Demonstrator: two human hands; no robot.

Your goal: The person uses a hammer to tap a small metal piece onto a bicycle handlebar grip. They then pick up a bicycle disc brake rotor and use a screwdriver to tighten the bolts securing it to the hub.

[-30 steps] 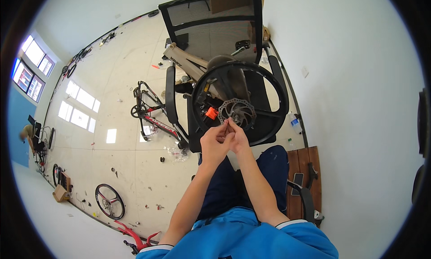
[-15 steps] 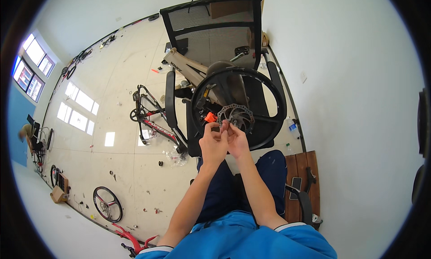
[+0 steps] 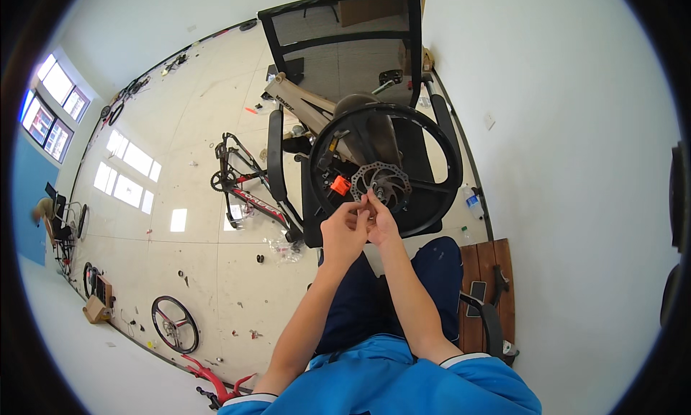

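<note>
A black bicycle wheel (image 3: 452, 154) lies flat on the seat of a black office chair (image 3: 275, 159) in front of me. Its silver brake disc (image 3: 363, 176) faces up around the hub. My left hand (image 3: 342, 233) is closed at the near edge of the wheel, its fingertips bent toward the other hand. Against it, my right hand (image 3: 382, 226) pinches with thumb and fingers just below the disc. Whatever lies between the fingertips is too small or hidden to make out. An orange piece (image 3: 340, 185) sits left of the disc.
A beige bicycle frame (image 3: 299, 102) leans on the chair behind the wheel. A black and red frame (image 3: 252, 195) and another wheel (image 3: 174, 325) are on the floor at left. To my right, a phone (image 3: 475, 298) rests on a wooden board (image 3: 471, 260); a bottle (image 3: 472, 201) stands by the wall.
Both hands have drawn back slightly from the hub toward me, and more of the brake disc shows. The fingers have shifted against each other. The wheel appears to stay in place on the chair.
</note>
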